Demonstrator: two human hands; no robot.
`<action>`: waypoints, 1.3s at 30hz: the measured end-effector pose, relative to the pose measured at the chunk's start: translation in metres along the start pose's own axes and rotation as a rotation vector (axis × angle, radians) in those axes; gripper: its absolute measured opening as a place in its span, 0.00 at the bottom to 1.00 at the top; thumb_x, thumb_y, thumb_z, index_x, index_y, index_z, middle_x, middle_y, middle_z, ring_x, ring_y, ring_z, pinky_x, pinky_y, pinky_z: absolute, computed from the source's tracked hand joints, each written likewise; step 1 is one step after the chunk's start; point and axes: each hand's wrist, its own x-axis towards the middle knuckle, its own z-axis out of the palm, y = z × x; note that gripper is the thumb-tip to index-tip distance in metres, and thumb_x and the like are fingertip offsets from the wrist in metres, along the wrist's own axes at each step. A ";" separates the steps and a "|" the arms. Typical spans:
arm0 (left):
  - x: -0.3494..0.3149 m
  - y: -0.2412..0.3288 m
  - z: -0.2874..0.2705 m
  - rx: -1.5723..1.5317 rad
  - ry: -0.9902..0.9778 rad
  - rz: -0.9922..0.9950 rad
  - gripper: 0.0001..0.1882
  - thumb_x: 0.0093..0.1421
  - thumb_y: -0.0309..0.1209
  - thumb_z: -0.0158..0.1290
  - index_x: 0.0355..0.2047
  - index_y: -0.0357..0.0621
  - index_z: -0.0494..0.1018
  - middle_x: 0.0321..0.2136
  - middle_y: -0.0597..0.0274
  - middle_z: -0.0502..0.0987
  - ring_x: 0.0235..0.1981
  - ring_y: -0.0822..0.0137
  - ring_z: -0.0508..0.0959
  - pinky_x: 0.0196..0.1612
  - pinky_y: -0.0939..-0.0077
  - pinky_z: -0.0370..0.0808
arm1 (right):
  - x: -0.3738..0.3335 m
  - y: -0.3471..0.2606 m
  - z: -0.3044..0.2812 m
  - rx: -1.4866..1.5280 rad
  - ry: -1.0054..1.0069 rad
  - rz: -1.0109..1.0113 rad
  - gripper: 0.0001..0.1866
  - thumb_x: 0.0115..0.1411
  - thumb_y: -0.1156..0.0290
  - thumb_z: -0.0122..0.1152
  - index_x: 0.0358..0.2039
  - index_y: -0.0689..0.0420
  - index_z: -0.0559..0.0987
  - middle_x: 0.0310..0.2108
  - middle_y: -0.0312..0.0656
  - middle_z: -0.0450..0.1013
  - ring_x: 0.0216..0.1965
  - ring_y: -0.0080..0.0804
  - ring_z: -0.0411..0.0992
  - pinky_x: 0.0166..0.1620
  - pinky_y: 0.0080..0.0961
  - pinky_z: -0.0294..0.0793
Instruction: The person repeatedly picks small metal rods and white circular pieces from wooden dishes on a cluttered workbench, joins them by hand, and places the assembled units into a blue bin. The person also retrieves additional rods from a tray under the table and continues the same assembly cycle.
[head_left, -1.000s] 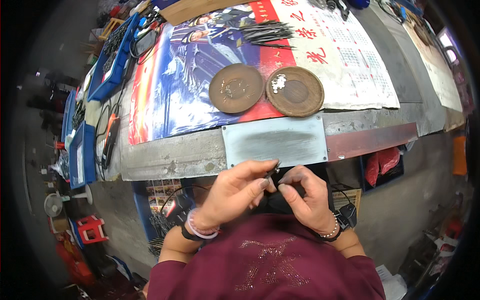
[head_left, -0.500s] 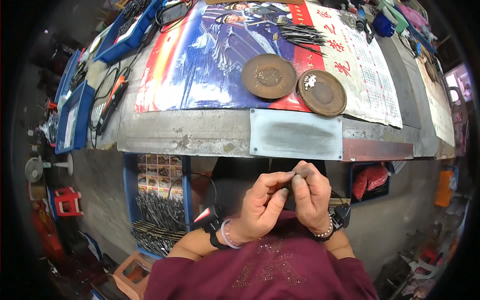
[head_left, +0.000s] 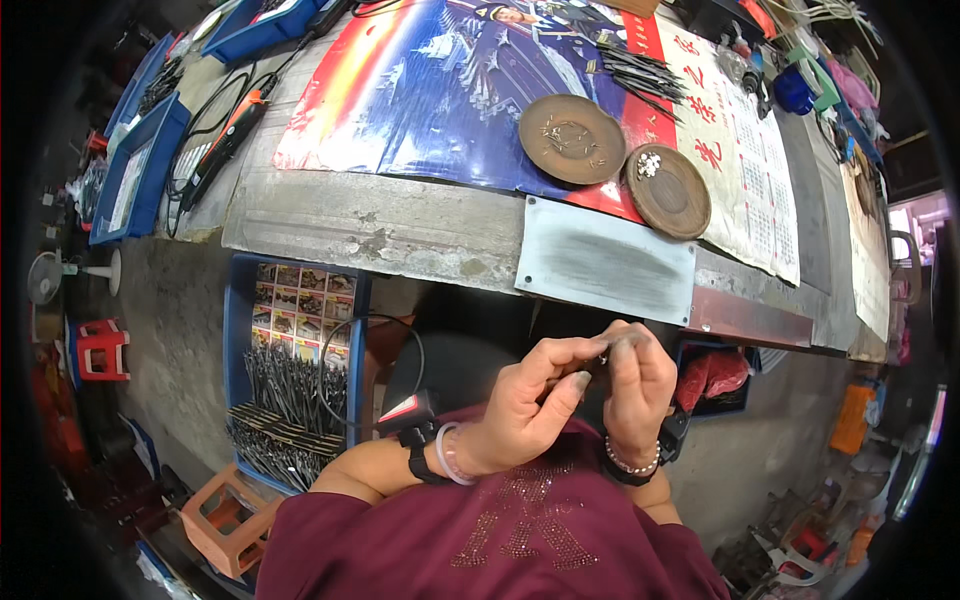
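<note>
Just off the table's front edge, my left hand (head_left: 528, 408) and my right hand (head_left: 640, 388) meet, fingertips touching. Both are closed in a pinch around something small and dark, mostly hidden by the fingers; its kind cannot be made out. Closest to them on the edge is a pale metal plate (head_left: 605, 258) with a dark smudge across its middle. Beyond it stand two round brown dishes. The left dish (head_left: 545, 165) bears thin brass-coloured pieces, and the right dish (head_left: 680, 208) has a little heap of small white pieces (head_left: 649, 164).
A bundle of thin dark rods (head_left: 645, 75) lies on the poster (head_left: 400, 130). At the left are an orange-and-black corded tool (head_left: 225, 145) and a blue tray (head_left: 140, 165). Below the table stand a blue bin of dark rods (head_left: 295, 385) and an orange stool (head_left: 225, 520).
The view has tilted, so the table's left side sits higher. My hands stay joined at the fingertips, while the right fingers have shifted and point more downward.
</note>
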 end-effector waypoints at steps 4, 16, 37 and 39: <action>0.000 -0.002 -0.003 0.023 0.006 0.005 0.17 0.67 0.20 0.42 0.56 0.34 0.62 0.46 0.58 0.74 0.46 0.76 0.73 0.49 0.80 0.71 | -0.003 0.008 0.007 -0.312 0.040 -0.244 0.07 0.54 0.81 0.60 0.30 0.65 0.70 0.23 0.45 0.68 0.22 0.34 0.66 0.26 0.26 0.66; 0.001 -0.002 -0.006 -0.081 -0.007 -0.078 0.17 0.67 0.20 0.42 0.56 0.35 0.61 0.46 0.59 0.72 0.42 0.77 0.73 0.45 0.83 0.71 | -0.003 0.006 0.005 -0.023 0.037 -0.025 0.06 0.62 0.76 0.54 0.32 0.67 0.73 0.28 0.44 0.69 0.27 0.29 0.67 0.31 0.23 0.68; 0.009 0.015 -0.018 0.199 -0.074 0.048 0.21 0.66 0.20 0.44 0.59 0.33 0.63 0.34 0.66 0.70 0.23 0.82 0.67 0.26 0.87 0.64 | 0.018 0.007 0.003 -0.296 -0.053 -0.425 0.09 0.48 0.81 0.63 0.31 0.64 0.73 0.23 0.45 0.70 0.21 0.38 0.70 0.26 0.28 0.71; 0.009 0.016 -0.020 0.251 -0.076 0.089 0.21 0.67 0.22 0.45 0.60 0.32 0.63 0.32 0.66 0.71 0.22 0.81 0.66 0.25 0.86 0.64 | 0.021 0.004 0.008 -0.360 -0.050 -0.480 0.10 0.48 0.81 0.64 0.31 0.63 0.73 0.25 0.46 0.70 0.24 0.43 0.70 0.30 0.32 0.73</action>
